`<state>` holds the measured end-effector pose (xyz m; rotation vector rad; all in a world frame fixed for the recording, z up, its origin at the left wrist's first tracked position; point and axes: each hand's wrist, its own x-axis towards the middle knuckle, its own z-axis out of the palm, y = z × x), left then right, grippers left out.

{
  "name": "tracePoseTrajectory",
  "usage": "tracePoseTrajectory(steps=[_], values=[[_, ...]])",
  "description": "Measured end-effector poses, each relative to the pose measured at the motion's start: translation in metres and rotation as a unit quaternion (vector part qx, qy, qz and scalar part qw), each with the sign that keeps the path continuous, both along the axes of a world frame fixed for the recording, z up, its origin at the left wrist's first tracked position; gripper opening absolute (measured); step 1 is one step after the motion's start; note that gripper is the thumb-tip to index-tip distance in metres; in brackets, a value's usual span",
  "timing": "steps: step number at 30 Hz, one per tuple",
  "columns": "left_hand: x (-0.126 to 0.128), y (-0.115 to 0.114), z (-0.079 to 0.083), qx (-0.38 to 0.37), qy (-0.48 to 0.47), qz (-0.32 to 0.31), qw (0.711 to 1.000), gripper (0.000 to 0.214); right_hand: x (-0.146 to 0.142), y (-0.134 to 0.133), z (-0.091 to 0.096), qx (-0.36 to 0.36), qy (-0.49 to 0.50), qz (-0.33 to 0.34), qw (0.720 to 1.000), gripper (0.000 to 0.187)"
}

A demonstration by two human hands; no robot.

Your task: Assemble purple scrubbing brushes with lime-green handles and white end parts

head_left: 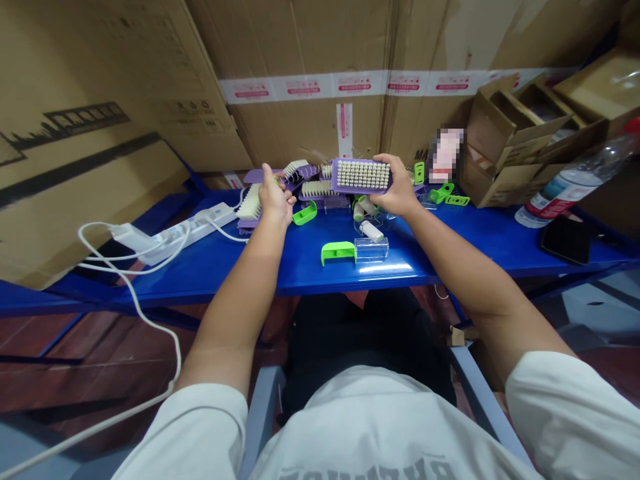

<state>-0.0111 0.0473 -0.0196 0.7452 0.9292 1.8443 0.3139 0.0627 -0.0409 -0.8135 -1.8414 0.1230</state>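
Note:
A purple brush (363, 175) with rows of cream bristles facing me is gripped at its right end by my right hand (399, 190). My left hand (274, 195) is closed, with its thumb raised and fingers curled; what it holds, if anything, I cannot make out. Around it are more purple brushes (250, 202), and thin silvery wire-like pieces (301, 175) lie just to its right. A green plastic part (305, 213) rests near the left fingers. Closer to the table's front edge, a green bracket (339, 251) touches a clear plastic box (372, 249), with a white piece (371, 231) behind.
A white power strip (175, 233) with cables lies left on the blue table (300, 270). More green parts (443, 193) are at right, near open cardboard boxes (505, 153). A bottle (555, 190) and black phone (565, 240) stand farther right. Large cartons (310, 40) form the back.

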Motion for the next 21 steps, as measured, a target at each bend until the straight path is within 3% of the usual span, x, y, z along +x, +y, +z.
tracePoseTrajectory(steps=[7, 15, 21], values=[[0.0, 0.002, -0.002, 0.02, 0.041, -0.004, 0.999, 0.08, 0.002, 0.003, -0.003, 0.03, -0.006, 0.012, 0.999, 0.09], [0.014, -0.017, 0.011, -0.024, 0.018, 0.036, 0.999, 0.072, 0.004, 0.013, -0.012, 0.075, -0.016, 0.028, 0.997, 0.091], [0.01, -0.008, 0.004, -0.021, 0.069, 0.038, 0.997, 0.073, 0.002, 0.014, -0.014, 0.088, -0.018, 0.026, 0.996, 0.092]])
